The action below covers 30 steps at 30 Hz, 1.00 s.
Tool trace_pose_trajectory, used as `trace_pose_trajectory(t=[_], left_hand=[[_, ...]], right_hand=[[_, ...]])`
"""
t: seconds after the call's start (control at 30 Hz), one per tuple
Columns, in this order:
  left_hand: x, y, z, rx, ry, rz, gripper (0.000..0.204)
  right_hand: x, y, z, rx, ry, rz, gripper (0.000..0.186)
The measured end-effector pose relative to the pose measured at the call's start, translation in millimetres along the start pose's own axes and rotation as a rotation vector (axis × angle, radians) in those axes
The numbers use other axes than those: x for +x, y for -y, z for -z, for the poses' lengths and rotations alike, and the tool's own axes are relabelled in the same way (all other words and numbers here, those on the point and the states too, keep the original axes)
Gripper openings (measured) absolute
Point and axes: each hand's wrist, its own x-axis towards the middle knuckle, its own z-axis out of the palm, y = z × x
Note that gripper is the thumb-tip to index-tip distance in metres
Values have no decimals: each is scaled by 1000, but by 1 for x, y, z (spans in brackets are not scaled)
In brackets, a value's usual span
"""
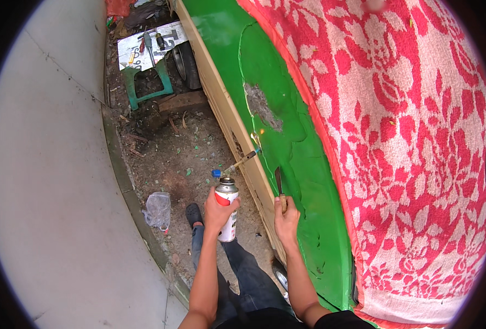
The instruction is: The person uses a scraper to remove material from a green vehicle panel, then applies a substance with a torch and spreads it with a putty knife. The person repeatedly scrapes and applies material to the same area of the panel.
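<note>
My left hand (pixel 220 208) grips a white-and-red gas canister (pixel 227 222) fitted with a blue-knobbed torch head (pixel 217 173). Its nozzle (pixel 247 157) points at the green painted panel (pixel 308 230), where a small flame (pixel 258 137) shows along a thin, pale curving line. My right hand (pixel 285 216) is closed round the wooden handle of a narrow-bladed scraper (pixel 278 181), held over the panel near its beige edge strip (pixel 237 140). Above the flame, a grey patch (pixel 262 107) breaks the green paint.
A red-and-white floral cloth (pixel 413 137) covers the right side. A pale wall (pixel 51 164) runs along the left. A plastic bag (pixel 156 211) lies by my foot. Farther forward, tools lie on a white sign board (pixel 128 52) on a green stool (pixel 133 90), beside a wheel (pixel 187 68).
</note>
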Motion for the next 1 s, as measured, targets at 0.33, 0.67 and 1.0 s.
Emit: trace_pose_trajectory(t=[0.33,0.67,1.0], left_hand=[[9,-5,0,-2,-9,-7,47],[7,-14,24,-104,-103,14,44],[-4,7,78,-236,-254,34,40]], right_hand=[[2,4,-3,6,4,-8,31],[41,14,-44,0,44,140,30],[76,57,-76,71,5,205,30]])
